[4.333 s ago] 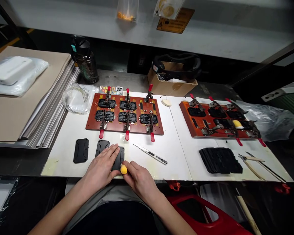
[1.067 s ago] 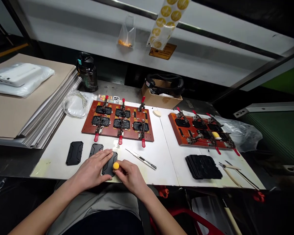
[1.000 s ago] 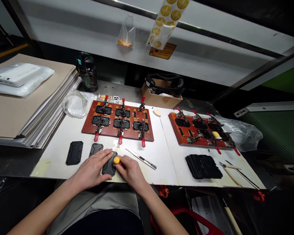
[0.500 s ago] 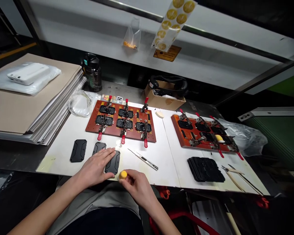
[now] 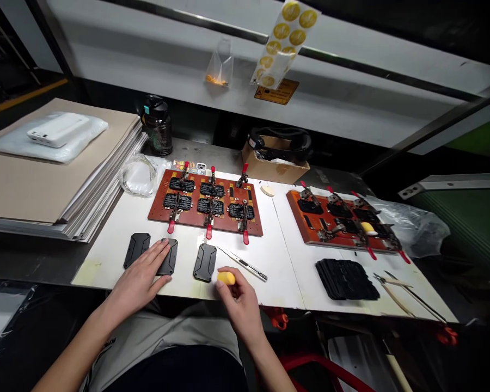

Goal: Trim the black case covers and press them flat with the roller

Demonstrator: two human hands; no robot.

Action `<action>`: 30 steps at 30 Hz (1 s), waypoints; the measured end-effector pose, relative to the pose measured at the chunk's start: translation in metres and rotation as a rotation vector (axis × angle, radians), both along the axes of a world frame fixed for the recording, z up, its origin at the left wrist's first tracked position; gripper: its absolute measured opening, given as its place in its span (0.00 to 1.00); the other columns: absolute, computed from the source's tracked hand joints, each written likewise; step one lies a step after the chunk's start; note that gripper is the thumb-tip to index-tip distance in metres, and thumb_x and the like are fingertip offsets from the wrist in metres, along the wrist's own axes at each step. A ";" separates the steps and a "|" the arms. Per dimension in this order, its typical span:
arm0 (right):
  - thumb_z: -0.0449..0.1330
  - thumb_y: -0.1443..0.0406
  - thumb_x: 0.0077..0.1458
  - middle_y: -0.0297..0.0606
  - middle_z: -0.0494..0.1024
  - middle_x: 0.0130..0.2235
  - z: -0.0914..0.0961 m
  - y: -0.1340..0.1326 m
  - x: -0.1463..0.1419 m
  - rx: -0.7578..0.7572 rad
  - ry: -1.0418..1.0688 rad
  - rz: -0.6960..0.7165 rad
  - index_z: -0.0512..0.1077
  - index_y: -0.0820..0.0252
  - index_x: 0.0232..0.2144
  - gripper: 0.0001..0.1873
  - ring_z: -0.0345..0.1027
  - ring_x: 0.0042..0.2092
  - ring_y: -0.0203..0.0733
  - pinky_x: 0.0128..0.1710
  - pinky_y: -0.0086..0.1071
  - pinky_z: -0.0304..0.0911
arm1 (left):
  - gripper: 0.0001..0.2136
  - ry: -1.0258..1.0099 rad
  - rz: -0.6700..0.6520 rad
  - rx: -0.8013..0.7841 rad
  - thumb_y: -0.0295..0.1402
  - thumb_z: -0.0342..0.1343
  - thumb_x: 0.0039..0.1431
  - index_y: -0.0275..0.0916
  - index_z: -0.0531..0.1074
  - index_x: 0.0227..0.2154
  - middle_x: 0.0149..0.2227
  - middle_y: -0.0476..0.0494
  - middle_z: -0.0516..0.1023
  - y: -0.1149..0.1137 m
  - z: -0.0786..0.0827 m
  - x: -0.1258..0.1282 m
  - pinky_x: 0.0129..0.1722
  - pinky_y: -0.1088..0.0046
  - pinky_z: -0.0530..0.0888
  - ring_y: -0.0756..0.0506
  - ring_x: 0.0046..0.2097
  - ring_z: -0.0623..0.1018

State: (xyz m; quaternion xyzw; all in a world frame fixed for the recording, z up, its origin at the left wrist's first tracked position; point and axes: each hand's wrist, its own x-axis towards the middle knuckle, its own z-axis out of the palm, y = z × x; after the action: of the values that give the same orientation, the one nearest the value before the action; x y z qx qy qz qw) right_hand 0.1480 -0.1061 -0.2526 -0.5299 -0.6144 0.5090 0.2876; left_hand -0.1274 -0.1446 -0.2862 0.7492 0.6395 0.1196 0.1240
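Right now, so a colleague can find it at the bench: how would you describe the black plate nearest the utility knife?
On the white work table, find the red-brown fixture board with red-handled clamps. Below it, three black ribbed plates lie in a row. Yours is the rightmost: no hand touches it, the left hand rests on the middle one, and the utility knife lies just to its right.
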 end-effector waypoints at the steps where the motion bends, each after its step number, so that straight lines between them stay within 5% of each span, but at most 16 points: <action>1: 0.59 0.55 0.62 0.31 0.67 0.29 0.001 0.004 -0.013 0.022 -0.010 0.069 0.71 0.56 0.46 0.15 0.58 0.28 0.35 0.28 0.28 0.56 | 0.32 0.001 0.003 -0.005 0.43 0.48 0.69 0.43 0.44 0.71 0.72 0.41 0.52 -0.005 -0.002 -0.003 0.66 0.54 0.65 0.39 0.71 0.56; 7: 0.59 0.66 0.61 0.39 0.76 0.42 -0.009 0.028 -0.095 0.345 -0.229 0.442 0.71 0.58 0.46 0.10 0.70 0.40 0.40 0.42 0.30 0.62 | 0.32 0.001 0.026 0.021 0.40 0.51 0.67 0.41 0.49 0.69 0.71 0.41 0.55 -0.012 -0.004 -0.001 0.66 0.55 0.65 0.40 0.70 0.58; 12: 0.58 0.68 0.60 0.38 0.75 0.37 -0.014 0.029 -0.102 0.370 -0.452 0.619 0.69 0.59 0.40 0.04 0.70 0.36 0.40 0.36 0.29 0.60 | 0.30 -0.023 -0.022 0.018 0.37 0.53 0.66 0.44 0.52 0.68 0.69 0.43 0.59 -0.009 0.000 -0.009 0.68 0.53 0.61 0.42 0.69 0.61; 17: 0.55 0.68 0.63 0.38 0.74 0.41 -0.012 0.025 -0.099 0.393 -0.434 0.561 0.68 0.57 0.49 0.12 0.70 0.38 0.40 0.37 0.29 0.60 | 0.31 -0.063 -0.027 0.026 0.35 0.56 0.64 0.46 0.53 0.68 0.69 0.43 0.60 -0.009 0.003 -0.011 0.68 0.50 0.59 0.40 0.68 0.62; 22: 0.58 0.68 0.61 0.36 0.73 0.35 -0.010 0.026 -0.093 0.341 -0.447 0.639 0.70 0.58 0.38 0.02 0.69 0.35 0.40 0.34 0.28 0.58 | 0.32 -0.075 -0.022 0.031 0.37 0.56 0.64 0.46 0.51 0.68 0.69 0.43 0.59 -0.009 -0.004 -0.012 0.68 0.51 0.61 0.41 0.69 0.61; 30: 0.53 0.64 0.67 0.40 0.74 0.43 -0.015 0.011 -0.081 0.347 -0.300 0.437 0.67 0.55 0.51 0.11 0.70 0.42 0.42 0.43 0.31 0.64 | 0.35 -0.142 0.002 0.083 0.40 0.58 0.63 0.47 0.50 0.69 0.69 0.41 0.61 -0.008 -0.015 -0.017 0.67 0.50 0.62 0.39 0.69 0.62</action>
State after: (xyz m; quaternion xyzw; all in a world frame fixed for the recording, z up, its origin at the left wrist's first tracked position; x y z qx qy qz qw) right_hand 0.0674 -0.0946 -0.2674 -0.3977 -0.8268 0.3626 0.1638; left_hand -0.1448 -0.1523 -0.3008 0.7428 0.6243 0.1990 0.1375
